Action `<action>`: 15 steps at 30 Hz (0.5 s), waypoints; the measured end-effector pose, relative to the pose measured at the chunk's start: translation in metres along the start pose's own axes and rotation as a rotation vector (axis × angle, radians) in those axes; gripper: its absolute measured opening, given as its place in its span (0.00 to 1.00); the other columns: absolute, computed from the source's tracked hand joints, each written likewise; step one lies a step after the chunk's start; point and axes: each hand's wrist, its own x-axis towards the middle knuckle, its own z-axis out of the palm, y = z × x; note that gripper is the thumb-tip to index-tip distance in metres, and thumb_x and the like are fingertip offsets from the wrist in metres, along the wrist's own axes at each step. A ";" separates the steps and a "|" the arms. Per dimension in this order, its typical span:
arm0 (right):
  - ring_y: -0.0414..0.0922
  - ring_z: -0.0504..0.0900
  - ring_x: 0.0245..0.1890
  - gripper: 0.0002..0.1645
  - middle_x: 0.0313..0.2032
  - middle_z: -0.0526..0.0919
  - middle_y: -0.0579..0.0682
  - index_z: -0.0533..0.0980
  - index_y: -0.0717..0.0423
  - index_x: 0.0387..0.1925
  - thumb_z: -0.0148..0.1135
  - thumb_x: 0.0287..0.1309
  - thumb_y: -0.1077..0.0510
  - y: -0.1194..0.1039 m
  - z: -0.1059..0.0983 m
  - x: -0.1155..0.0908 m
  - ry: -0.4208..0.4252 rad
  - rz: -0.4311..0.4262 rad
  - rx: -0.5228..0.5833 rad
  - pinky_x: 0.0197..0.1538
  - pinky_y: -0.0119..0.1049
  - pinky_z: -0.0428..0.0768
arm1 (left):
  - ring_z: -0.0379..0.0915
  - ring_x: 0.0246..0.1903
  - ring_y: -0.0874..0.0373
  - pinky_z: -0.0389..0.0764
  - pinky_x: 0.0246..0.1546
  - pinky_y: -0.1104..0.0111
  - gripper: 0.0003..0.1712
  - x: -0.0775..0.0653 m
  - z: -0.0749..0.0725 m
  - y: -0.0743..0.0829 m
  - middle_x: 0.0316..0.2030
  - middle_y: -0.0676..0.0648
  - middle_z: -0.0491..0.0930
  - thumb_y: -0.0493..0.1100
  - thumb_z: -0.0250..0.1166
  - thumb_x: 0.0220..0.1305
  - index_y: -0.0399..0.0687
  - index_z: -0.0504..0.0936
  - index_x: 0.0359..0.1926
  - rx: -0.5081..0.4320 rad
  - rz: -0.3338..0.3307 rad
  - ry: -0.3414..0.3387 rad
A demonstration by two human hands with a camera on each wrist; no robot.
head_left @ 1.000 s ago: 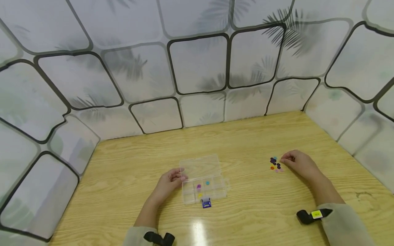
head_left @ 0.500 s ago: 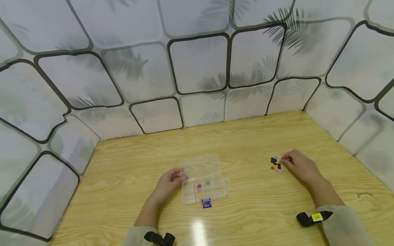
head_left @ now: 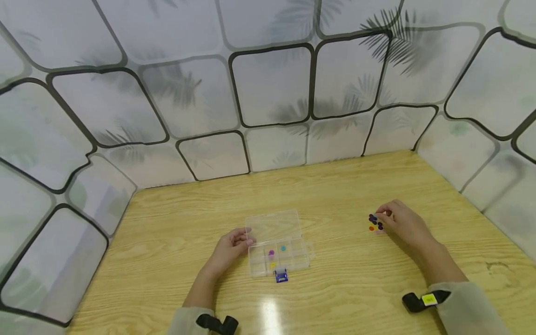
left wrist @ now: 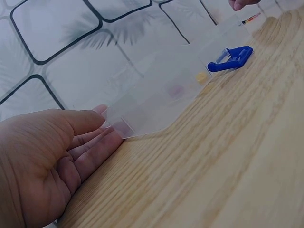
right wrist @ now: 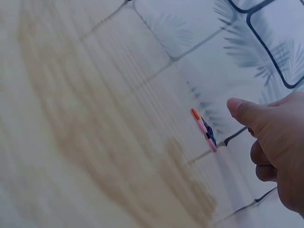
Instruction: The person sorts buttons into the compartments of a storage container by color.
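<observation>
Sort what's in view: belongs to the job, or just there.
Job, apparently:
open clear box, held by the left hand
coloured pieces inside
loose pieces by the right hand
blue clip, perhaps the box's latch

Just there:
wrist cameras
patterned wall

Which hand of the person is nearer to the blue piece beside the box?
The left hand. It touches the left side of the box, just left of the blue piece; the right hand is much farther right, at the loose discs.

Wood-grain table (head_left: 343, 298) | clear compartment box (head_left: 257, 267), lid open | blue piece (head_left: 281, 281) | small coloured discs (head_left: 375, 222), clustered
</observation>
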 end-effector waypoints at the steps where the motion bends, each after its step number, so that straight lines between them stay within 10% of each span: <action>1: 0.46 0.74 0.32 0.15 0.40 0.75 0.56 0.76 0.60 0.41 0.54 0.67 0.52 -0.003 0.000 0.001 -0.012 0.003 0.009 0.33 0.40 0.75 | 0.76 0.44 0.56 0.81 0.43 0.72 0.25 0.000 0.000 0.000 0.44 0.41 0.78 0.39 0.60 0.66 0.34 0.69 0.62 0.001 -0.001 -0.001; 15: 0.34 0.73 0.18 0.07 0.33 0.72 0.48 0.76 0.55 0.36 0.59 0.62 0.56 -0.040 0.010 0.009 0.013 -0.147 0.028 0.22 0.28 0.73 | 0.77 0.41 0.60 0.81 0.42 0.71 0.25 0.002 0.000 -0.004 0.43 0.41 0.78 0.41 0.61 0.65 0.34 0.70 0.60 0.019 0.017 0.009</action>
